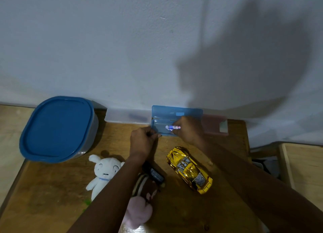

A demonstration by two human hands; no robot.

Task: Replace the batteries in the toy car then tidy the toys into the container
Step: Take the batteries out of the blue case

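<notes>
Wooden table (174,206) against wall. Open blue case (176,117) at back edge: left hand (142,140) pinches its front rim; right hand (187,129) grips battery (173,127) over it. Gold toy car (189,169) just in front; lidded container (57,129) far left.

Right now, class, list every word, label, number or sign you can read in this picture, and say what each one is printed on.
None can be read.
Battery at the right hand, over the blue case: blue, red and white print, too blurred.
Blue case lid: pale sticker, no legible text.
Gold toy car: no readable marking.
</notes>
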